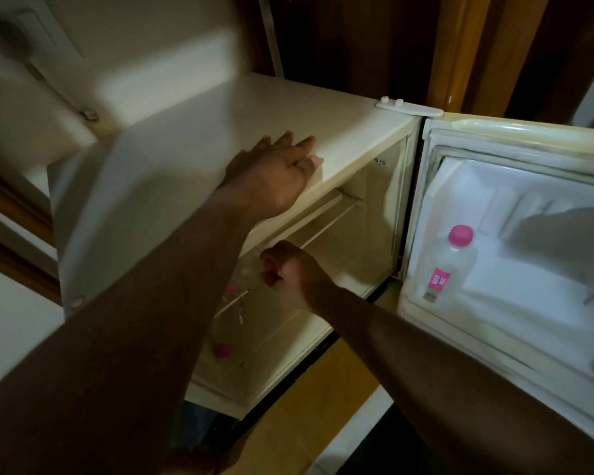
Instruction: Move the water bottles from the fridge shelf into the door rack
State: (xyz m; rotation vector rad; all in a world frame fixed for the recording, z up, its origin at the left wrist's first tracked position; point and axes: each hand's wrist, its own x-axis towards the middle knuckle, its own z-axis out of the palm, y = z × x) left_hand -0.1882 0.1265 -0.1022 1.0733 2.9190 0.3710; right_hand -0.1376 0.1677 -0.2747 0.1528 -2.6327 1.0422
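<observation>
A small cream fridge (220,132) stands open, its door (515,255) swung out to the right. One clear water bottle (448,265) with a pink cap and pink label stands in the door rack (494,303). Inside the fridge, more bottles with pink caps (223,350) show dimly on the shelf. My left hand (278,173) rests flat on the fridge's top front edge. My right hand (294,272) reaches into the fridge, fingers closed around the pink-capped top of a bottle (246,274), whose body is hard to make out.
A white wall fitting (31,63) hangs at the upper left. Dark wooden panels (460,46) rise behind the fridge. The floor below is yellowish (323,406) with a pale strip.
</observation>
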